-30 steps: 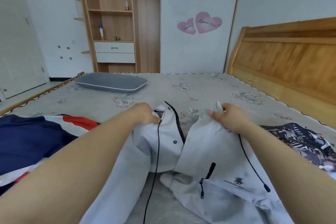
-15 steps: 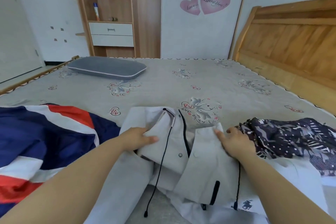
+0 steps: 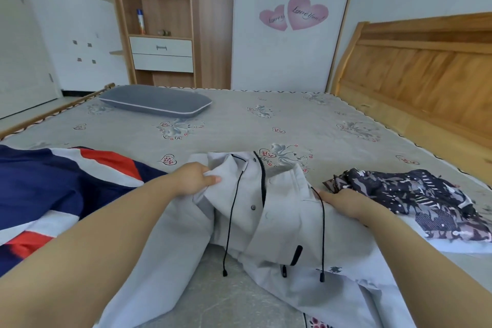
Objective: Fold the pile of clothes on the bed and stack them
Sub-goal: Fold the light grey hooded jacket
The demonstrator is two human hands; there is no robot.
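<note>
A light grey hooded jacket (image 3: 277, 221) with a black zip and two black drawcords lies front-up on the bed (image 3: 266, 120) before me. My left hand (image 3: 193, 178) pinches the fabric at the jacket's left shoulder near the hood, thumb on top. My right hand (image 3: 343, 201) holds the jacket's right shoulder edge, with its fingers tucked at the fabric. A navy, white and red garment (image 3: 53, 189) lies to the left. At the right, touching the jacket, lies a dark patterned garment (image 3: 415, 200).
A grey pillow (image 3: 155, 101) lies at the far left of the bed. The wooden headboard (image 3: 426, 72) runs along the right side. Wooden shelves with drawers (image 3: 162, 53) stand against the far wall.
Both hands lowered the jacket's shoulders from the air onto the bed and spread them apart. The jacket now lies flatter, its hood end pointing away from me.
</note>
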